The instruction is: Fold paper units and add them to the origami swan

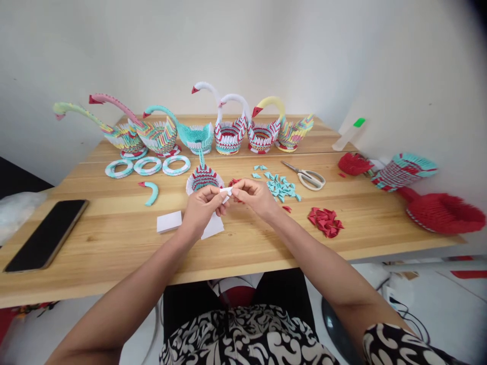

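My left hand (pixel 201 208) and my right hand (pixel 254 195) meet over the middle of the wooden table (pixel 114 238), both pinching a small folded white paper piece (pixel 227 191). Just behind them stands a half-built paper swan body (pixel 203 178) in red, teal and white. Two white paper slips lie under and beside my left hand: one (pixel 169 221) to its left, another (pixel 213 227) below it. Loose teal folded pieces (pixel 281 186) and a heap of red folded pieces (pixel 325 221) lie to the right.
A row of finished paper swans (pixel 228 133) lines the back. Three paper rings (pixel 147 166), a curved teal neck (pixel 151 192), scissors (pixel 309 177), a glue bottle (pixel 348 134), a black phone (pixel 47 234) at left, and red and teal paper models (pixel 441 212) at right.
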`<state>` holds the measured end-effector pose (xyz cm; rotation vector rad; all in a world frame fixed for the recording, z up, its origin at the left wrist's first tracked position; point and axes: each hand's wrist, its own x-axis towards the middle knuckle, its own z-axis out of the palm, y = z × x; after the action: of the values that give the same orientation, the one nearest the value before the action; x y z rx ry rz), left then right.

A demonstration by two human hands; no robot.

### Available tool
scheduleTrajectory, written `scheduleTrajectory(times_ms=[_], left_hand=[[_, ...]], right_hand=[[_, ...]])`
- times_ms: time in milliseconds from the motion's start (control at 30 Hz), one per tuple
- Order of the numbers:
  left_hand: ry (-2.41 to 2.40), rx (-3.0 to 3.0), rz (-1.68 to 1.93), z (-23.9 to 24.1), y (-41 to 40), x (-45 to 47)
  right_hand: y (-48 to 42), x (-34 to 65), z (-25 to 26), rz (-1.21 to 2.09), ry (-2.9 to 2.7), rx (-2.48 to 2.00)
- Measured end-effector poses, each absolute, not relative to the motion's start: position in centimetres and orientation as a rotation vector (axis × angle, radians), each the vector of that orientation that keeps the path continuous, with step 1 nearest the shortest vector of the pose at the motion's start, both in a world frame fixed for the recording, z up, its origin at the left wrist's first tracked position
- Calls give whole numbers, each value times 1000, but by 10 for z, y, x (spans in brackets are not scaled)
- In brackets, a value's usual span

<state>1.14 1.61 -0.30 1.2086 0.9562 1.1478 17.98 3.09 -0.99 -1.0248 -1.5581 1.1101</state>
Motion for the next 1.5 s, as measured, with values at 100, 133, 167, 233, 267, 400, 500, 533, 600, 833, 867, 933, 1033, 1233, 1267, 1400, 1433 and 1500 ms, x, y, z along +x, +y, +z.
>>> scheduleTrajectory(times_ms=[100, 133, 167, 233, 267, 400, 500, 533, 600, 833, 867, 933, 1033, 1233, 1267, 1400, 1433, 1500], left_hand=[[940, 1198, 1096, -2, 18, 10], [918, 1180, 1069, -2, 18, 9], [889, 1154, 1043, -1, 19, 8], [831, 1096, 1004, 0, 22, 6], [811, 1070, 990, 1, 22, 5], [772, 1012, 946, 1, 24, 2], [754, 1004, 910, -1, 24, 1], [752, 1003, 900, -1, 24, 1], [751, 1001, 875, -2, 24, 1], [806, 1102, 779, -2, 24, 1], [835, 1154, 788, -1, 24, 1], [909, 1302, 831, 0, 23, 1], [991, 1591, 927, -1, 21, 2], [1005, 1852, 1032, -8, 21, 3], [993, 1808, 1038, -9, 21, 4], [915, 1549, 996, -8, 23, 4], [905, 1517, 980, -7, 23, 4], [905, 1511, 974, -5, 23, 4]], right_hand=[[26, 179, -8, 943, -1664, -1071], [25, 180, -7, 916, -1699, -1072], [25, 181, -5, 906, -1725, -1067], [25, 186, -3, 906, -1743, -1047], [26, 188, -2, 885, -1746, -1037], [31, 195, 0, 519, -1898, -908], [34, 195, -1, 266, -2046, -726], [35, 195, -1, 226, -2078, -678], [36, 195, -2, 176, -2120, -609], [40, 200, -2, 71, -2235, -607], [40, 201, -3, 74, -2245, -616], [40, 200, -4, 114, -2255, -642], [39, 198, -6, 256, -2217, -756], [34, 192, -6, 682, -1896, -1010], [33, 191, -5, 745, -1859, -1011], [32, 190, -4, 976, -1768, -955], [32, 190, -3, 1032, -1756, -942], [32, 191, -3, 1106, -1757, -940]])
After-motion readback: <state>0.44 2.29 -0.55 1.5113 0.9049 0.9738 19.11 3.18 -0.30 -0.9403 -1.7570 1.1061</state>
